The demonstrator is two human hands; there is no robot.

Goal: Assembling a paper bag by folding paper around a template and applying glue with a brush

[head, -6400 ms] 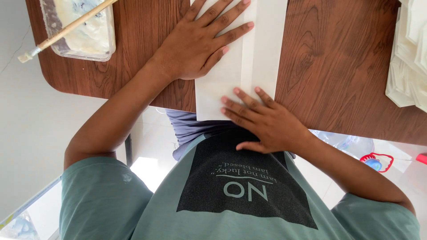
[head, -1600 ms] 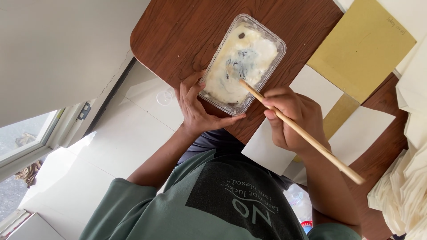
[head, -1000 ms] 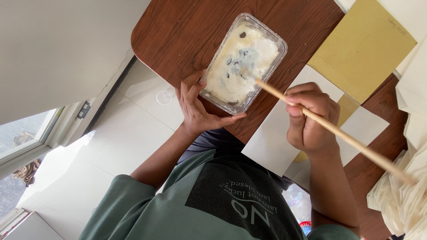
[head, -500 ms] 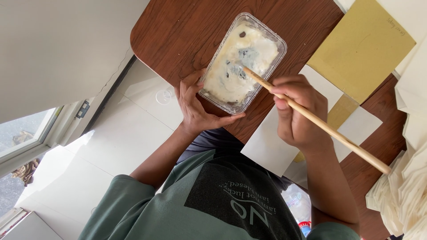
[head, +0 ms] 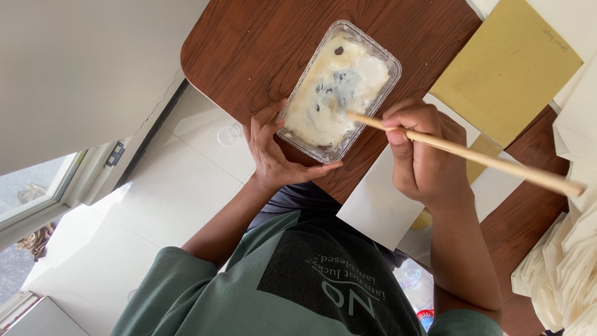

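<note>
A clear plastic tub (head: 379,59) of white paste with dark specks sits near the corner of a brown wooden table (head: 249,50). My left hand (head: 273,152) grips the tub's near end and holds it steady. My right hand (head: 426,155) is closed around a long wooden brush handle (head: 472,158); its tip dips into the paste at the middle of the tub. Under my right hand lies a white sheet of paper (head: 376,202).
A mustard-yellow sheet (head: 507,68) lies past my right hand, with more white sheets beside it. A stack of folded white paper (head: 563,274) fills the right edge. White floor tiles (head: 155,205) and a window (head: 37,186) are to the left of the table.
Earlier both hands pressed flat on a white sheet. Since then the left hand has taken the tub and the right hand the brush, whose tip shifts about in the paste.
</note>
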